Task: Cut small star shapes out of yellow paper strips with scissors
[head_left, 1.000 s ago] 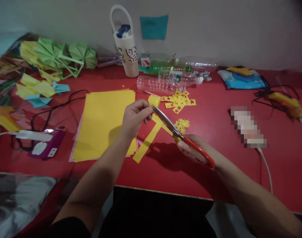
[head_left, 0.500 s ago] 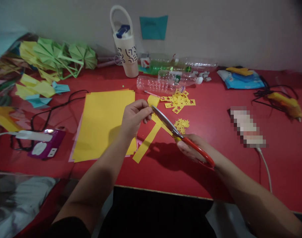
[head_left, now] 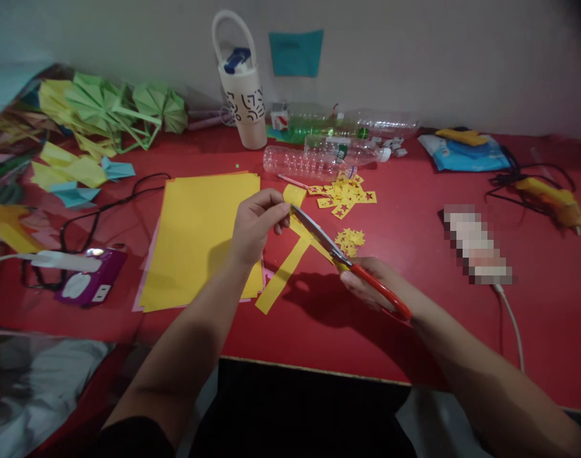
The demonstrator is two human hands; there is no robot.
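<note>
Scissors with red handles (head_left: 379,289) are in the grip of my right hand (head_left: 362,292), their blades pointing up and left. My left hand (head_left: 255,229) is closed in a pinch at the blade tips; whatever is between thumb and finger is too small to make out. Yellow paper strips (head_left: 283,277) lie on the table below the blades. Just right of the blades is a small pile of yellow paper stars (head_left: 350,242). Behind it lie yellow scraps with star-shaped holes (head_left: 345,191). A stack of yellow sheets (head_left: 195,242) extends under my left forearm.
Plastic bottles (head_left: 290,162) and a white tumbler (head_left: 245,105) stand or lie toward the wall. At right are a blue packet (head_left: 462,152), a yellow glue gun (head_left: 548,200) and a blurred-out device (head_left: 476,245) on a cable. Folded papers (head_left: 100,102) and a purple box (head_left: 93,277) are left.
My left hand has shifted very slightly left at the blade tips. The scissor handles look a little closer together. The papers on the table have not moved.
</note>
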